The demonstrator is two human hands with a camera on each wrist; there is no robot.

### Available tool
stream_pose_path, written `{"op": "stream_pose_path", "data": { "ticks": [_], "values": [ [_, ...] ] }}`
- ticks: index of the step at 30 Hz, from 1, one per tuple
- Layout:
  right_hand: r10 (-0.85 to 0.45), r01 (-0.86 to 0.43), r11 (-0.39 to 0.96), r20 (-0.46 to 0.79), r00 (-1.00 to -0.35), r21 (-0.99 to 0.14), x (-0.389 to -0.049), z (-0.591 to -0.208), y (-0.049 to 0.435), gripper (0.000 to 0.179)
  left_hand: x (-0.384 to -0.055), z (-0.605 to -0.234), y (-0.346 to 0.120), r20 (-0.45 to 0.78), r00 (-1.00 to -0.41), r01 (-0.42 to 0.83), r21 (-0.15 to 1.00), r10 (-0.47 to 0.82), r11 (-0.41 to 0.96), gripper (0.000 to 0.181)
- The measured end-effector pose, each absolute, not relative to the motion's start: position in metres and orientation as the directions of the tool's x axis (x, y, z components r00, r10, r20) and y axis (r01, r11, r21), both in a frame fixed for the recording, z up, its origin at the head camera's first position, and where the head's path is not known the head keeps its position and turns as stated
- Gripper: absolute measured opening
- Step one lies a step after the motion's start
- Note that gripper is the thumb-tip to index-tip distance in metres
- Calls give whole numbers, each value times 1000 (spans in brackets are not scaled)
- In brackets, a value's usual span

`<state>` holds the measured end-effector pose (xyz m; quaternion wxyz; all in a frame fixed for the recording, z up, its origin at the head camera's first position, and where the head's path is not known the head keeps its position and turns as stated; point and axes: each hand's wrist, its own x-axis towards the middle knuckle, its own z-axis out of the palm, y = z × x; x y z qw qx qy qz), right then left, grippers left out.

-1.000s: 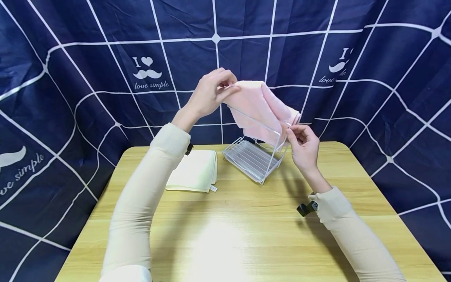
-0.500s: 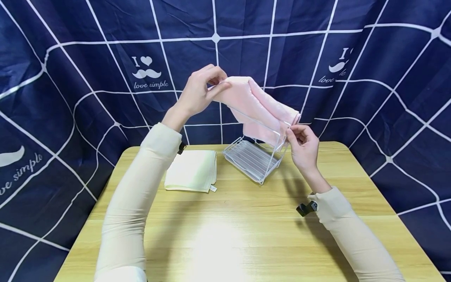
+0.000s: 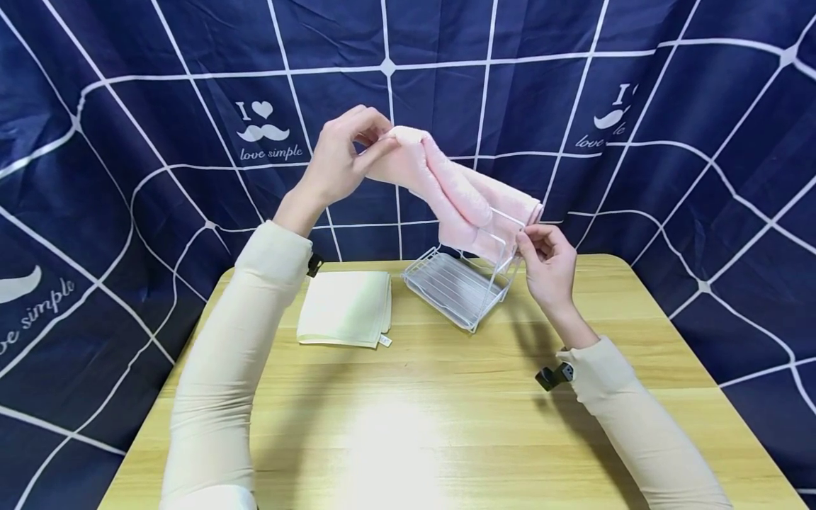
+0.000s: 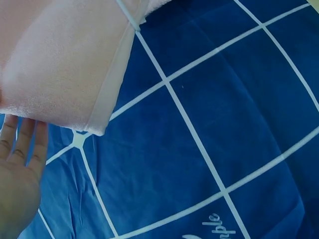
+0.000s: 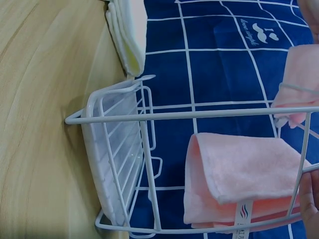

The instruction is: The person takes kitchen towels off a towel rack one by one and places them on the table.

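A pink towel hangs over the upper bars of a white wire rack, its left end raised well above it. My left hand pinches that raised end between thumb and fingers. In the left wrist view, the fingers show below the towel's edge. At the rack's upper right corner, my right hand grips the wire frame, close against the towel. The right wrist view shows the towel's hanging folds with a white tag; only part of the right hand shows there.
A folded pale yellow cloth lies left of the rack on the wooden table. The rack's base holds a translucent tray. A dark blue curtain with white lines closes off the back and sides.
My left hand has moved left and slightly up, drawing the towel's end with it, so the towel is stretched further left and bunched into folds. The right hand and rack have stayed put.
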<state>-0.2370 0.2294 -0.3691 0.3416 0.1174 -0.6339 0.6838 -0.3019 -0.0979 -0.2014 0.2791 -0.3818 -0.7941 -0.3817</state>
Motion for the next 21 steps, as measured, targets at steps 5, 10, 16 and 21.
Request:
{"op": "stream_pose_path", "data": {
  "ticks": [5,10,16,21],
  "values": [
    [314,-623,29,599,-737,-782,-237,-368,229,16,-298,-199,-107,729,-564,806,382,389,452,19],
    [322,-618,37,595,-736,-785,-237,-368,229,21,-295,-199,-113,738,-543,818,359,400,449,18],
    [325,-615,38,592,-738,-788,-236,-368,229,21,-291,-200,-122,748,-534,821,348,394,452,16],
    [324,-617,42,595,-736,-786,-237,-368,228,21,-286,-199,-132,760,-517,828,325,395,458,16]
  ]
}}
